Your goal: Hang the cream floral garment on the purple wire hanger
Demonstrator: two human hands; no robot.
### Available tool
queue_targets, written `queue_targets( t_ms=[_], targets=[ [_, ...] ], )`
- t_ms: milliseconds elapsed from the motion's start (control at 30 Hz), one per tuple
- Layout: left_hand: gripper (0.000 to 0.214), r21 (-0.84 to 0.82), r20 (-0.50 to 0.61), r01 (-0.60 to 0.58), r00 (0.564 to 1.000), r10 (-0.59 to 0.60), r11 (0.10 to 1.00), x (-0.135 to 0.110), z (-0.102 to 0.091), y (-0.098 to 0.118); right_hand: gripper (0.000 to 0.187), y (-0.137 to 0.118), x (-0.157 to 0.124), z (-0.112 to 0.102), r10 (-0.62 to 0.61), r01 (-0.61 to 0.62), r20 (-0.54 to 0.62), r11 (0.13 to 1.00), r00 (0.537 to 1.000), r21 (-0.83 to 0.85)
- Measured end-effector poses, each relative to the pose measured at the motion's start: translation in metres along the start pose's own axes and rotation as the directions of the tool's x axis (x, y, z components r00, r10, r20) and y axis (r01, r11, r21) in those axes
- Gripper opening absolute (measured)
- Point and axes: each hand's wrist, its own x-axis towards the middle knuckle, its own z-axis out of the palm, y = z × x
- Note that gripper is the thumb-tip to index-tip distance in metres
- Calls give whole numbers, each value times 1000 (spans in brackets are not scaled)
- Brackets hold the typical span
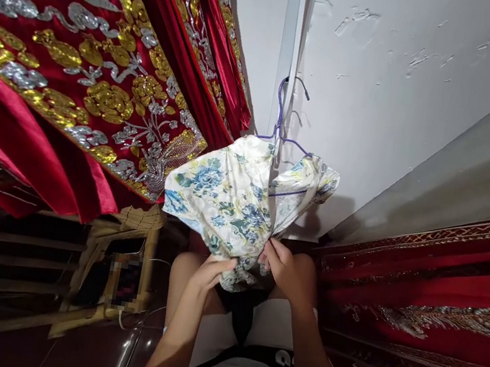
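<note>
A white shirt with blue, green and yellow flowers (233, 194) hangs in front of me on a purple wire hanger (280, 111). Its front is partly open near the neck, where one bar of the hanger shows through. My left hand (212, 271) is closed at the lower left of the shirt, thumb lying over the cloth. Higher up, my right hand (278, 262) pinches the front edge of the shirt at the middle. The fingertips of both hands are partly hidden by cloth.
Red cloth with gold and silver sequins (108, 99) hangs at the left. More red embroidered cloth (432, 305) is at the right. A bamboo bench (87, 269) stands at lower left. Behind the shirt are a white wall (358, 102) and a vertical pipe (300, 22).
</note>
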Motion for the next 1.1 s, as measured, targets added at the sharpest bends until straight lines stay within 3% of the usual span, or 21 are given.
queue_targets(
  t_ms=[100,200,233,300,333,367,433,500,567,733,867,933,1000,1100],
  targets=[
    [70,-76,-35,112,993,-115,991,5,3,4,33,2,4,10,8,-5,-55,998,998,55],
    [60,-52,-265,0,964,-14,999,10,4,-3,31,0,2,14,61,-48,-146,995,987,90],
    [56,10,-382,-77,921,75,997,11,6,-8,31,-1,0,13,85,-70,-163,993,983,94],
    [50,216,-564,-228,765,311,950,9,14,-22,33,-1,-4,12,116,-103,-157,991,981,86],
    [49,333,-571,-275,702,425,902,7,19,-29,34,-1,-6,12,122,-111,-140,990,983,82],
    [48,430,-511,-310,691,512,848,3,26,-35,36,0,-8,13,122,-113,-115,990,986,81],
    [42,525,-262,-373,784,562,765,-4,40,-46,36,3,-11,15,108,-103,-62,991,992,84],
    [31,509,-58,-397,869,491,764,-9,53,-51,34,5,-13,16,94,-93,-19,992,995,83],
    [24,471,-33,-373,898,438,800,-10,60,-53,34,4,-13,15,81,-81,4,994,997,69],
    [20,421,-17,-345,922,387,839,-3,64,-46,33,-7,-6,-3,42,-42,25,999,999,-2],
    [17,440,-87,-399,873,480,805,7,66,-33,28,-12,-3,-9,38,-39,132,999,990,4],
    [18,456,-39,-420,871,490,784,9,65,-28,26,-14,-1,-9,61,-64,164,998,984,11],
    [18,468,43,-431,883,467,772,7,64,-26,24,-21,5,-11,84,-89,144,996,986,24],
    [17,471,111,-435,892,438,767,-2,65,-32,26,-50,27,-23,65,-65,5,994,998,83]
  ],
)
